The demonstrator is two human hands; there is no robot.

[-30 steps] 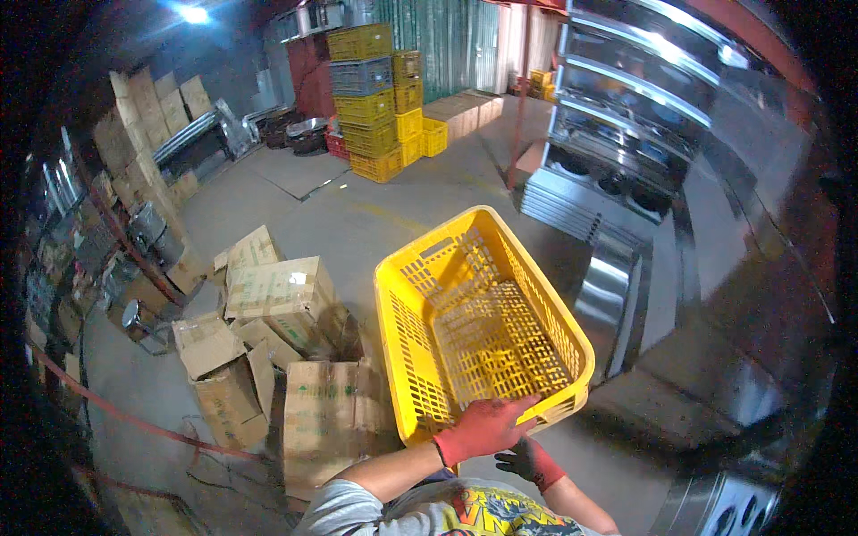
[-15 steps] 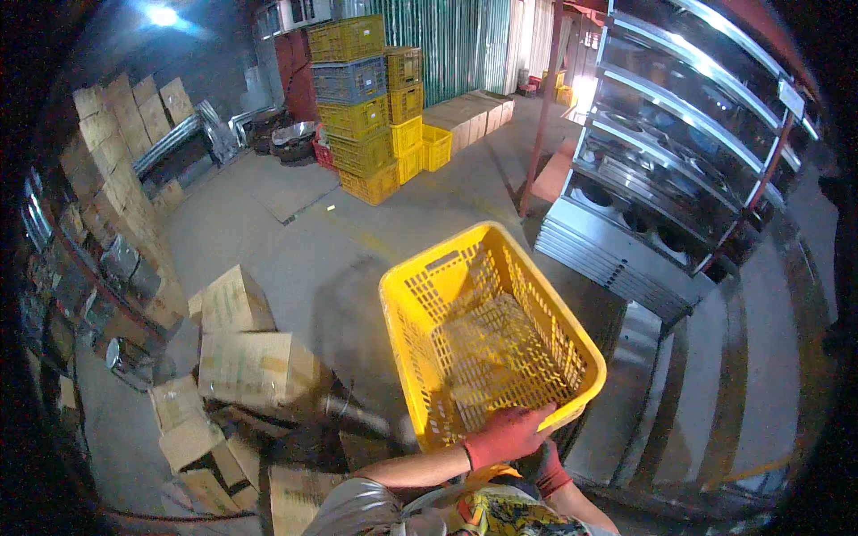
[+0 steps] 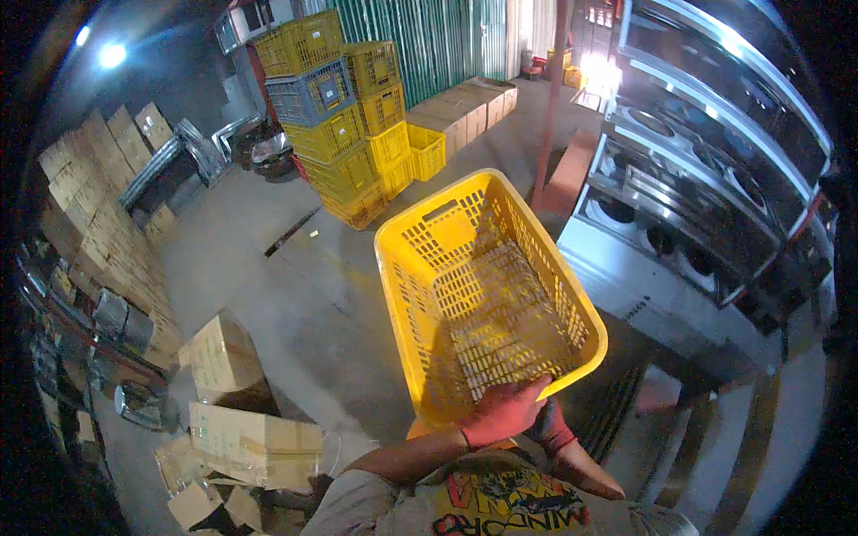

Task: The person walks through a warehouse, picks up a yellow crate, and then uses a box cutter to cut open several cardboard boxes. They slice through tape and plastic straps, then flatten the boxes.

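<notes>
Our left grip (image 3: 506, 414) holds the six-o'clock rim of the yellow crate (image 3: 447, 237), likely light, stiff and best taken there; whether the right grip (image 3: 556, 431) holds, we cannot tell.

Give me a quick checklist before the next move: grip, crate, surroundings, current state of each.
1. Left hand on the crate: ok, at its near rim.
2. Right hand gripping too: cannot tell, partly hidden behind the left.
3. Crate empty: ok, only its slotted bottom and walls show inside.
4. Crate level: cannot tell, the fisheye view bends edges.
5. Crate apart from the stack: ok, there is a gap between them.
6. Floor at left free of boxes: not ok, several lie there, near the left arm.
</notes>
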